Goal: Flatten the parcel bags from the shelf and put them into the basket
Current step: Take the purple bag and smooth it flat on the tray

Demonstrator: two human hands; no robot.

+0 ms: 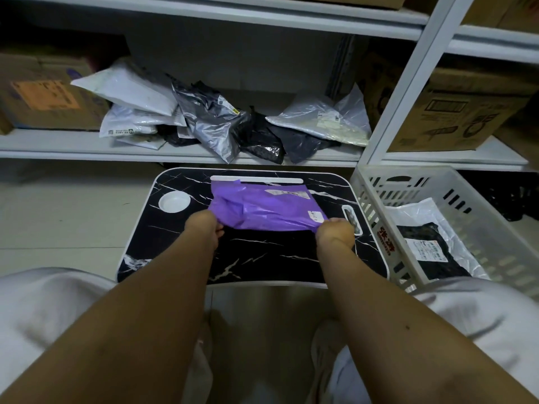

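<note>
One purple bag (268,209), one basket (376,205) (two bags (423,246) inside), two hands (204,228).

Both your bare forearms reach straight forward, roughly parallel and apart. Your left hand (205,228) is curled into a grip, fingers pinched closed at its inner side. Your right hand (335,233) is likewise fisted, knuckles up, its grip closed. Both wrists sit level, at about the same reach.

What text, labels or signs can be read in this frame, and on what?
"张济", red, uncertain reading: white basket wall.
Label on purple bag: blurred.
Label on black bag in basket: too small.
Labels on shelf bags: unreadable.
Cardboard box prints, orange sticker: unreadable.
</note>
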